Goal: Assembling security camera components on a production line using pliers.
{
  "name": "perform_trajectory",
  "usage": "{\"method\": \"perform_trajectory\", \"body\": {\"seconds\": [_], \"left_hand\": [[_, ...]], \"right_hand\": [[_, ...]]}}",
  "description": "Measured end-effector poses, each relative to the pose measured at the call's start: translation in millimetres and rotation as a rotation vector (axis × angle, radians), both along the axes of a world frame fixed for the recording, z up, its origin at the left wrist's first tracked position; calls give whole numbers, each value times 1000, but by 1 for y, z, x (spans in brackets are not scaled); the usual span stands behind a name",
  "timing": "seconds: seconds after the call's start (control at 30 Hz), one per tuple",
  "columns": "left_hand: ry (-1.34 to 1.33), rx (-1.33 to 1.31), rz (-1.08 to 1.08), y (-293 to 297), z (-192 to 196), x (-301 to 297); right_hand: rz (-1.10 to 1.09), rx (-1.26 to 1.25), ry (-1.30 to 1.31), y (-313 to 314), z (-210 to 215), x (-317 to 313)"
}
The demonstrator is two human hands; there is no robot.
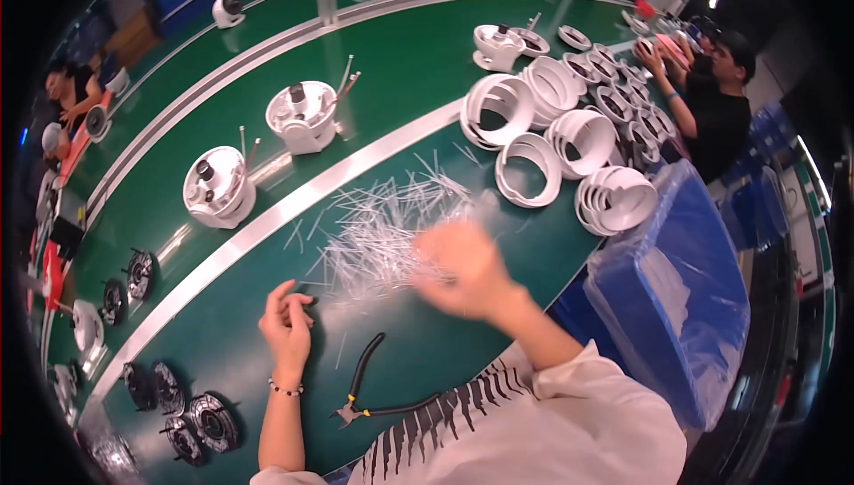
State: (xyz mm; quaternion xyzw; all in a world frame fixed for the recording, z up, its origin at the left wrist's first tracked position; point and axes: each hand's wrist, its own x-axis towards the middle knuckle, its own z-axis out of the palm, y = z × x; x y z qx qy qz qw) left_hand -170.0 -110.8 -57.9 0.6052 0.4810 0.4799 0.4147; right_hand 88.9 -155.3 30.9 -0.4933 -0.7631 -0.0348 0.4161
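Observation:
A loose heap of thin, whitish see-through strips [378, 232] lies on the green table; they look like cable ties. My right hand [463, 267], smeared by motion, is at the heap's right edge, and its fingers cannot be made out clearly. My left hand [287, 329] rests left of the heap, fingers loosely bent and partly apart, with nothing visible in it. Between my left forearm and my body lies a pair of cutting pliers [351, 409] with spread black handles. Beyond the heap, two white round housings [302, 116] with wires sticking up stand on the green belt.
Stacked white rings [498, 112] stand at the right, with several dark-centred rings [614, 103] behind them. A blue bin [663, 298] lined with plastic is beside my right arm. Black round parts [213, 423] lie at the lower left. Co-workers [721, 94] sit farther along.

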Motion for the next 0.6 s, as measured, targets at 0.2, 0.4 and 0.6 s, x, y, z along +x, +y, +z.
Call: {"method": "perform_trajectory", "body": {"seconds": [0.2, 0.4, 0.6], "left_hand": [[-3, -24, -4, -3, 3, 7], [22, 38, 28, -2, -3, -3], [-6, 87, 27, -1, -1, -2]], "right_hand": [[-658, -218, -272, 1, 11, 126], [-762, -542, -418, -3, -27, 160], [-744, -384, -252, 0, -26, 179]]}}
